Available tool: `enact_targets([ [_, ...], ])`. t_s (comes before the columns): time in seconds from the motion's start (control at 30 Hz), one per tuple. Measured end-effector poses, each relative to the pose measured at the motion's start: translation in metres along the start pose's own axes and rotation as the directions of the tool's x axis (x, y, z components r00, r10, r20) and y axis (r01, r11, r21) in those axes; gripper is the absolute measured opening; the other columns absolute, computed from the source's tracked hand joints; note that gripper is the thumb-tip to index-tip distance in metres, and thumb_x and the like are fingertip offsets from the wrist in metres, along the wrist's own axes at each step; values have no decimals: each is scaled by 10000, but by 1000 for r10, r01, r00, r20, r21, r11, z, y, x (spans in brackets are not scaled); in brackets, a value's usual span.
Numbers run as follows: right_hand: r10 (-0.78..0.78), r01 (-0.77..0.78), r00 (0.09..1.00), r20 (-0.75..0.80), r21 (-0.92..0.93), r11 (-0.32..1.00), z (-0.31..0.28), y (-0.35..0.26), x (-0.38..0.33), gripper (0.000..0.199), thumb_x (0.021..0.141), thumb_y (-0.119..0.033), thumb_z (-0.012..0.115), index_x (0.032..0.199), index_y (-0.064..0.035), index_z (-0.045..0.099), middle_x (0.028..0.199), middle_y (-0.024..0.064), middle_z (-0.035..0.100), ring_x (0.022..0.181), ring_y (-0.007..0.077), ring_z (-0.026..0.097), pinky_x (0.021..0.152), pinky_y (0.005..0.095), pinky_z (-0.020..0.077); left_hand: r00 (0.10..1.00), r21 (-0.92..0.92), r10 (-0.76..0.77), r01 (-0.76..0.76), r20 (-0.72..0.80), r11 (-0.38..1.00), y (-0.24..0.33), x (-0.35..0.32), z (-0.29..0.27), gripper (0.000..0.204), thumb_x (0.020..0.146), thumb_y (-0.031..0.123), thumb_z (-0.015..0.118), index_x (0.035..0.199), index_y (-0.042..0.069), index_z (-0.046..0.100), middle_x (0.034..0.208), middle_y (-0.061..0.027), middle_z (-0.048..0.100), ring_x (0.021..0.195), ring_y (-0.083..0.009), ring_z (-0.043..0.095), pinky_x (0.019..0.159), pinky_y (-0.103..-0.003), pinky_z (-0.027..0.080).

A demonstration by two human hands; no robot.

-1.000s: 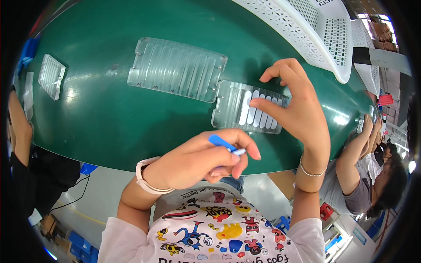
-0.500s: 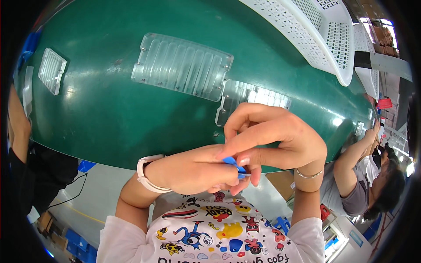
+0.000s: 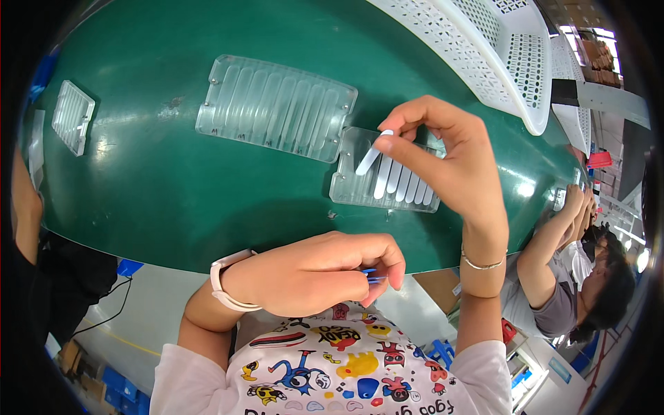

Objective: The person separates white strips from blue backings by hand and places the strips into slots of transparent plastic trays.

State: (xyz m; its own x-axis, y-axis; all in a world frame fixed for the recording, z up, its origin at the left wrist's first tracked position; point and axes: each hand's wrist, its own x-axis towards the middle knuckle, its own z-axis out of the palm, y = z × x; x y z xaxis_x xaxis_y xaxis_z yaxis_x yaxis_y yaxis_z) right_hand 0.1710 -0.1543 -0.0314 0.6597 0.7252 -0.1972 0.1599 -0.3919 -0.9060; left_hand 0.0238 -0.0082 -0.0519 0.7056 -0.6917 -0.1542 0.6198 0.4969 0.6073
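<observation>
Right hand [image 3: 449,162] fingers pinch a white strip [image 3: 369,158] above the small grooved tray [image 3: 384,183] — loose grip could drop it askew; left hand [image 3: 325,273] fingers probably pinch a blue stick [image 3: 371,275].

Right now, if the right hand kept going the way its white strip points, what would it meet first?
Probably the small clear slotted tray directly beneath: the right hand angles its white strip down toward the strips already lying there, though depth is unclear.
</observation>
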Motion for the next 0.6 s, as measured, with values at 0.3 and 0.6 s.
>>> enact_targets([
  [0.3, -195, 166, 981, 19, -616, 770, 5, -11, -5, 291, 672, -47, 755, 943, -56, 649, 873, 28, 602, 825, 177, 534, 764, 301, 419, 999, 56, -3, 0, 43, 998, 2, 0, -3, 283, 763, 4, 422, 1037, -7, 492, 850, -60, 509, 767, -115, 444, 724, -259, 387],
  [0.6, 17, 18, 998, 66, -500, 866, -14, -3, -17, 324, 738, -130, 725, 1045, -118, 625, 925, 15, 598, 935, 201, 517, 823, 322, 330, 930, -229, 47, -139, -365, 963, 6, 3, 7, 745, 923, 655, 257, 1257, -1, 373, 785, -112, 546, 517, -66, 348, 450, -204, 276],
])
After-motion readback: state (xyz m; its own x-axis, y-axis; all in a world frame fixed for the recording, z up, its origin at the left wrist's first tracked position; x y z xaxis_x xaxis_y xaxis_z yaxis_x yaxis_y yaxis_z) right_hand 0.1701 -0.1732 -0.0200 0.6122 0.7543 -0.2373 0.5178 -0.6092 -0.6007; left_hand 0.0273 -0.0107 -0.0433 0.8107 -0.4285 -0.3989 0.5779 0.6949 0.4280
